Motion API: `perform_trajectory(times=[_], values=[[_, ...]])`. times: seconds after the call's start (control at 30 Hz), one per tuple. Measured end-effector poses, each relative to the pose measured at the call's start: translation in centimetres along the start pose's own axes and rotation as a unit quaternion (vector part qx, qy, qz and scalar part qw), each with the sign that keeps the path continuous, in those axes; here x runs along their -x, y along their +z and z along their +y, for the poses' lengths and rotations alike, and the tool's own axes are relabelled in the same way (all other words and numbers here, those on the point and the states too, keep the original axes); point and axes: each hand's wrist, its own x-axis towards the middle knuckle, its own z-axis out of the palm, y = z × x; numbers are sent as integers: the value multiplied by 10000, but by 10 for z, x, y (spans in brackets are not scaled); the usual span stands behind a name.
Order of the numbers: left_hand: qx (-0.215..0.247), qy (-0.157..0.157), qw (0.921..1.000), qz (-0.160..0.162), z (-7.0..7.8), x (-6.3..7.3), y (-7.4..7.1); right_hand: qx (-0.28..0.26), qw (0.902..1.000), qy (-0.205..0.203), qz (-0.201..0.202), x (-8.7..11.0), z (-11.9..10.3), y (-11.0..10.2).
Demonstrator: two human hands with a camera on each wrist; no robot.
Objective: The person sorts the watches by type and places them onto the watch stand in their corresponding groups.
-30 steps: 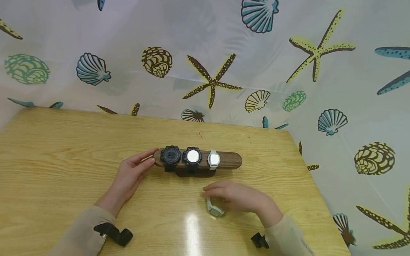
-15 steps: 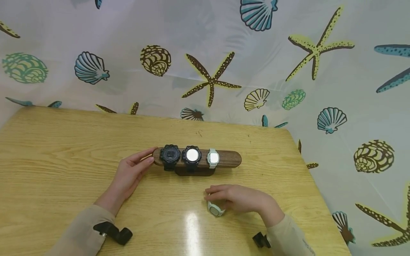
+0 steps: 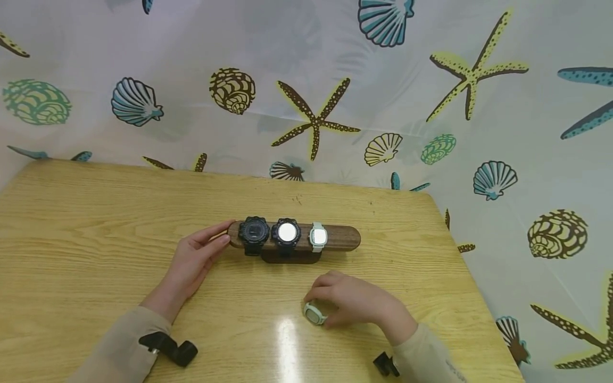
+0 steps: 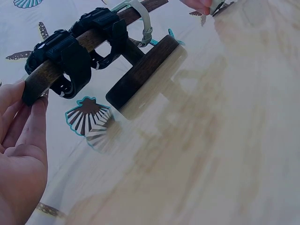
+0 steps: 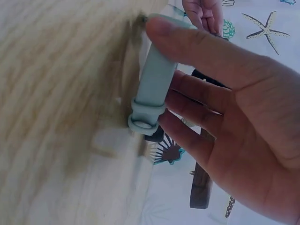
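A dark wooden watch stand (image 3: 342,238) stands on the table. My left hand (image 3: 191,266) holds its left end, thumb and fingers either side of the bar in the left wrist view. Round the bar are a black watch (image 3: 255,232), a second black watch (image 3: 286,233) with a glare-white face, and a pale watch (image 3: 318,237). In front of the stand my right hand (image 3: 356,300) grips a pale green watch (image 3: 314,315) low over the table. The right wrist view shows the thumb on its strap (image 5: 154,86) and fingers behind it; the buckle end faces down there.
The wooden table (image 3: 119,213) has its far edge and right edge against a hanging cloth (image 3: 268,48) printed with shells and starfish. The stand's right end carries no watch. A bright reflection lies on the tabletop in front.
My right hand has closed its thumb and fingers more firmly round the pale green watch and shifted it slightly left. The left hand and the stand stay in place.
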Motion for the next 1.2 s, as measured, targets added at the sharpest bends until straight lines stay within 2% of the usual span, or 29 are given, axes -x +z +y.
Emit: perform_trajectory(times=[0.13,0.27,0.43,0.6,0.73,0.93,1.1,1.2], values=[[-37,-5,10000,9,0,0,0,342,9991,-158,184,-2,-1,2],[-62,-20,10000,-5,1,0,0,476,9984,-141,263,-2,-2,3],[-25,-26,10000,-2,2,0,0,105,9986,133,496,3,0,1],[2,-24,10000,20,2,0,0,-414,9906,243,1284,15,8,-9],[-18,-38,10000,28,1,-1,0,-790,9724,139,2189,28,21,-21],[-10,-29,10000,28,2,-1,0,-1122,9332,290,3403,42,50,-31],[30,-5,10000,-10,3,-2,0,-1529,9047,858,3883,39,73,-26],[77,11,10000,-28,3,-2,0,-1835,8945,1029,3946,35,74,-27]])
